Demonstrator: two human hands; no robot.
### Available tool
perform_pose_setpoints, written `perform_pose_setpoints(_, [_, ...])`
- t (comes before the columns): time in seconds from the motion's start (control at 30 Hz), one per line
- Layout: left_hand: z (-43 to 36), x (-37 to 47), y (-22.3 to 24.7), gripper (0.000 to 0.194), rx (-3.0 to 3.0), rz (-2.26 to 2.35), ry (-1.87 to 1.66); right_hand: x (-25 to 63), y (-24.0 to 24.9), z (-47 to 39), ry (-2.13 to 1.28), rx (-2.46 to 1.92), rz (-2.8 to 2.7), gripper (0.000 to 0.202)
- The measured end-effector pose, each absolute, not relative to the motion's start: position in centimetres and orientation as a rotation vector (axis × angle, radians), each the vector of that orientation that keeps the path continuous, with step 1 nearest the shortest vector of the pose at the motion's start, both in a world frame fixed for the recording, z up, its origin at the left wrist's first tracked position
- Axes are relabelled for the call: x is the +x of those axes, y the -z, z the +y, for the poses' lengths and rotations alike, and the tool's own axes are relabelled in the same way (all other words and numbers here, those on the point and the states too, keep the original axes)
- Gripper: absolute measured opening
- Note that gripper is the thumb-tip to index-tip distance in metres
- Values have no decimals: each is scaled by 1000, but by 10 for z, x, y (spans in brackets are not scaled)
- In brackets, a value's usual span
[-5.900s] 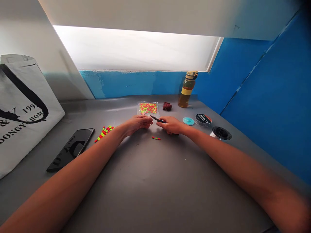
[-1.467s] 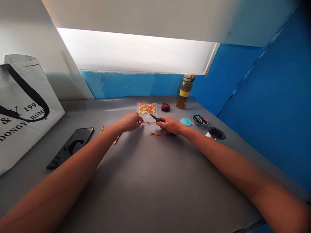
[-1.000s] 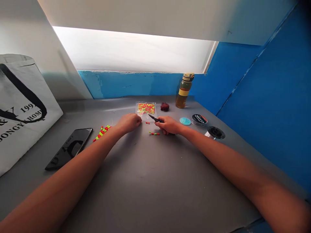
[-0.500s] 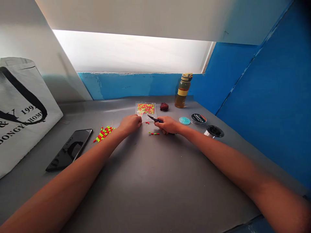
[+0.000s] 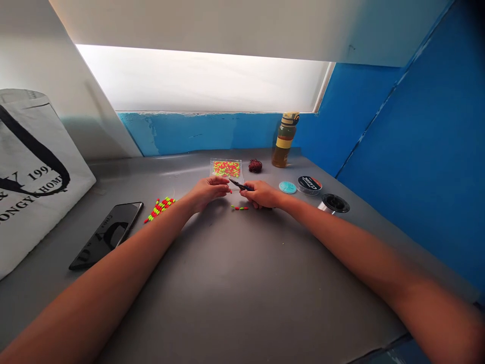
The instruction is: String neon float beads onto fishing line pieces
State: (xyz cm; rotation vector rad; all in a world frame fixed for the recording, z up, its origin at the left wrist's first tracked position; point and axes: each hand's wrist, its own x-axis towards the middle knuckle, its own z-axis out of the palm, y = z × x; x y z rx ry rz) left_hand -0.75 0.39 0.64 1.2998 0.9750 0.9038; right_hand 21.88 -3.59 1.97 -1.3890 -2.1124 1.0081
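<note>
My right hand (image 5: 260, 194) is closed round small dark scissors (image 5: 241, 185), whose tips point left toward my left hand (image 5: 210, 192). The fingers of my left hand are bent, thumb and forefinger near each other; whatever lies between them is too small to make out. A red bead (image 5: 230, 191) shows beside its fingertips. Just in front of the hands, a short row of red and green beads (image 5: 240, 208) lies on the grey table (image 5: 235, 283). Behind them rests a clear bag of red and yellow-green beads (image 5: 226, 168). A woven bead piece (image 5: 160, 208) lies left, by my left forearm.
A black phone (image 5: 106, 235) and a white bag (image 5: 34, 177) are at the left. Dark red cord (image 5: 255, 166) and a bottle (image 5: 284, 140) stand at the back. To the right lie a turquoise disc (image 5: 287, 187), a round case (image 5: 309, 185) and a spool (image 5: 335, 203).
My left hand has moved slightly right toward the scissors, and its fingers have extended from a tighter curl. My right hand keeps its hold on the scissors. The view has shifted slightly.
</note>
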Motion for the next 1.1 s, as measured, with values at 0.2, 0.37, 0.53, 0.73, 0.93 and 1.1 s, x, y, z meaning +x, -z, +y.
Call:
perform_pose_setpoints(0.2, [4,-9,-3,33,1106,873,-925,217,-18,-34,-1001,-1404,-2106,16])
perform_pose_setpoints(0.37, [6,-11,-8,23,979,902,-960,217,-15,-32,-993,-1431,-2100,18])
perform_pose_setpoints(0.53, [6,-9,-8,15,975,916,-981,217,-15,-31,-983,-1434,-2112,19])
perform_pose_setpoints(0.73, [7,-6,-5,17,930,873,-1017,219,-16,-32,-988,-1403,-2152,18])
perform_pose_setpoints(0.93, [8,-7,-5,22,962,871,-961,220,-16,-33,-963,-1387,-2161,17])
perform_pose_setpoints(1.1, [7,-8,-5,24,959,856,-961,219,-17,-34,-930,-1412,-2180,19])
